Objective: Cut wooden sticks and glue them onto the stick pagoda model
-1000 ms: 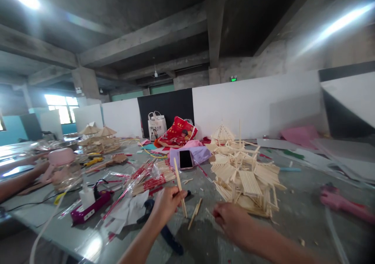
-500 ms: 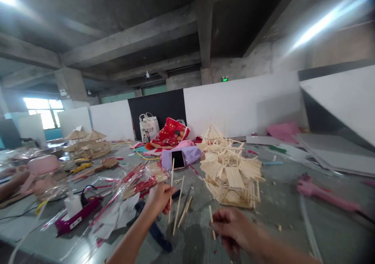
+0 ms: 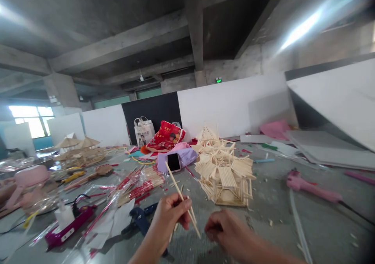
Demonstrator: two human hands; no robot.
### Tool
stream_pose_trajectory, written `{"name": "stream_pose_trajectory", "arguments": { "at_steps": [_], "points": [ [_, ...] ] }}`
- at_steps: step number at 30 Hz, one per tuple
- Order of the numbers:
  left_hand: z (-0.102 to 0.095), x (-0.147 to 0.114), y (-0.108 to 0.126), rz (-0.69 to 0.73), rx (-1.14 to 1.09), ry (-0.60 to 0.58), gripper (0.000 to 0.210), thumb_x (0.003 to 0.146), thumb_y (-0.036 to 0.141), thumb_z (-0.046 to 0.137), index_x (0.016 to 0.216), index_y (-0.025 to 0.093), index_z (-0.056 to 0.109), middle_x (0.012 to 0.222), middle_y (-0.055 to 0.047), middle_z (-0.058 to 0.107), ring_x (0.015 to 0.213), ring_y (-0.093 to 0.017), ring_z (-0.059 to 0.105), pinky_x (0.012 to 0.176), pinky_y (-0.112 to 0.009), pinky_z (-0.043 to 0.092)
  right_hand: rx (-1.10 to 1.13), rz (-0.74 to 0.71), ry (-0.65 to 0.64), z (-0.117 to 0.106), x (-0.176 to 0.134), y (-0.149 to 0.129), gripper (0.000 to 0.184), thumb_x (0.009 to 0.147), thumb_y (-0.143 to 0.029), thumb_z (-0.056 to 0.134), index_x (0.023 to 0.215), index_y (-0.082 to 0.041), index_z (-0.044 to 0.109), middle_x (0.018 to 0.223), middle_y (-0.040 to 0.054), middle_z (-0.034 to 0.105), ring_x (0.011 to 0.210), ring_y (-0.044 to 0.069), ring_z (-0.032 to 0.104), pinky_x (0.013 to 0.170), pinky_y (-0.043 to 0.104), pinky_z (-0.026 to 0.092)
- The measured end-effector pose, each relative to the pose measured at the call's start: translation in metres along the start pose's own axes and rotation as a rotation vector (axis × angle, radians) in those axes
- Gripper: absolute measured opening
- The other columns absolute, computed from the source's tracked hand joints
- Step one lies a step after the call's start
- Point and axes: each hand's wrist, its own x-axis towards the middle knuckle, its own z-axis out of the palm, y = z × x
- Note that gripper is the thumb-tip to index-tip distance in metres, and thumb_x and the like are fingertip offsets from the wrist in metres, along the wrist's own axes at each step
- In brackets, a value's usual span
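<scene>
Loosely, left hand [image 3: 171,217] pinches thin, pale wooden sticks [image 3: 181,197].

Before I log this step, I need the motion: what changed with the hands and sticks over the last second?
The left hand tipped its wooden stick from near upright to a slant, top leaning left. The right hand drew in beside it; its short stick no longer shows. The stick model, phone and blue glue gun stayed put.
</scene>
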Motion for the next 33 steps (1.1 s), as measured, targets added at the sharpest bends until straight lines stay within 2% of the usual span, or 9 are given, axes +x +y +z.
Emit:
{"name": "stream_pose_trajectory", "arguments": {
  "at_steps": [2, 4, 6, 10, 14, 17, 21, 27, 33],
  "points": [
    [-0.002, 0.001, 0.002, 0.022, 0.000, 0.018, 0.026, 0.066, 0.037, 0.066, 0.069, 0.013, 0.057, 0.043, 0.002, 0.054, 0.036, -0.008, 0.045, 0.038, -0.020, 0.041, 0.018, -0.041, 0.014, -0.001, -0.002, -0.001, 0.018, 0.070, -0.023, 0.053, 0.081, -0.011, 0.062, 0.070, 0.0020, 0.054, 0.060, 0.011, 0.050, 0.052, 0.016, 0.037],
    [0.001, -0.001, 0.003, 0.035, -0.010, 0.006, 0.025, 0.068, 0.037, 0.064, 0.071, 0.013, 0.057, 0.044, 0.003, 0.054, 0.037, -0.008, 0.045, 0.039, -0.020, 0.040, 0.100, -0.081, -0.071, 0.002, -0.002, -0.005, 0.031, 0.076, -0.036, 0.051, 0.092, -0.011, 0.059, 0.076, 0.0028, 0.054, 0.057, 0.011, 0.051, 0.047, 0.016, 0.038],
    [0.008, -0.005, 0.001, 0.042, -0.024, -0.002, 0.025, 0.070, 0.037, 0.063, 0.072, 0.014, 0.056, 0.044, 0.003, 0.054, 0.037, -0.008, 0.044, 0.038, -0.019, 0.038, 0.190, -0.097, -0.156, 0.007, 0.001, -0.010, 0.041, 0.078, -0.049, 0.046, 0.089, -0.011, 0.057, 0.074, 0.0028, 0.053, 0.050, 0.009, 0.050, 0.040, 0.015, 0.034],
    [0.015, -0.012, -0.003, 0.026, -0.045, -0.069, 0.026, 0.070, 0.039, 0.062, 0.074, 0.014, 0.055, 0.045, 0.004, 0.052, 0.037, -0.007, 0.043, 0.039, -0.019, 0.036, 0.264, -0.072, -0.175, 0.014, 0.005, -0.014, 0.046, 0.076, -0.054, 0.043, 0.081, -0.009, 0.055, 0.066, 0.0023, 0.050, 0.045, 0.007, 0.045, 0.037, 0.013, 0.032],
    [0.007, -0.011, -0.004, 0.065, 0.075, -0.154, 0.023, 0.073, 0.040, 0.056, 0.071, 0.017, 0.051, 0.048, 0.003, 0.053, 0.040, -0.009, 0.046, 0.041, -0.021, 0.039, 0.181, -0.049, -0.209, 0.010, 0.001, -0.008, 0.033, 0.071, -0.040, 0.045, 0.076, -0.011, 0.059, 0.060, 0.0002, 0.047, 0.048, 0.010, 0.047, 0.041, 0.016, 0.037],
    [0.000, -0.003, -0.004, 0.187, 0.362, -0.107, 0.014, 0.078, 0.032, 0.048, 0.072, 0.019, 0.048, 0.050, 0.003, 0.055, 0.043, -0.011, 0.051, 0.045, -0.021, 0.041, -0.042, -0.066, -0.047, 0.000, -0.009, -0.005, 0.015, 0.069, -0.021, 0.048, 0.068, -0.012, 0.060, 0.057, -0.0011, 0.046, 0.054, 0.010, 0.045, 0.050, 0.017, 0.033],
    [-0.003, 0.012, -0.014, 0.231, 0.603, -0.107, 0.005, 0.071, 0.019, 0.046, 0.067, 0.020, 0.049, 0.048, 0.005, 0.053, 0.044, -0.011, 0.053, 0.046, -0.020, 0.039, -0.296, -0.092, 0.084, -0.017, -0.024, -0.005, 0.014, 0.072, -0.008, 0.051, 0.069, -0.014, 0.064, 0.064, -0.0015, 0.053, 0.061, 0.009, 0.044, 0.054, 0.019, 0.025],
    [-0.004, 0.022, -0.031, 0.086, 0.539, -0.197, 0.007, 0.065, 0.016, 0.044, 0.063, 0.019, 0.050, 0.046, 0.004, 0.055, 0.040, -0.014, 0.054, 0.040, -0.021, 0.040, -0.393, -0.081, 0.062, -0.024, -0.025, -0.002, 0.019, 0.074, -0.006, 0.048, 0.064, -0.015, 0.062, 0.056, -0.0037, 0.050, 0.054, 0.007, 0.044, 0.049, 0.019, 0.022],
    [0.003, 0.014, -0.008, -0.048, 0.345, -0.275, 0.006, 0.069, 0.024, 0.051, 0.070, 0.019, 0.047, 0.049, 0.005, 0.055, 0.045, -0.014, 0.056, 0.045, -0.028, 0.049, -0.244, -0.092, 0.001, -0.013, -0.005, -0.012, 0.011, 0.074, -0.009, 0.053, 0.065, -0.012, 0.059, 0.058, -0.0034, 0.048, 0.056, 0.007, 0.045, 0.050, 0.016, 0.027]
  ]
}}
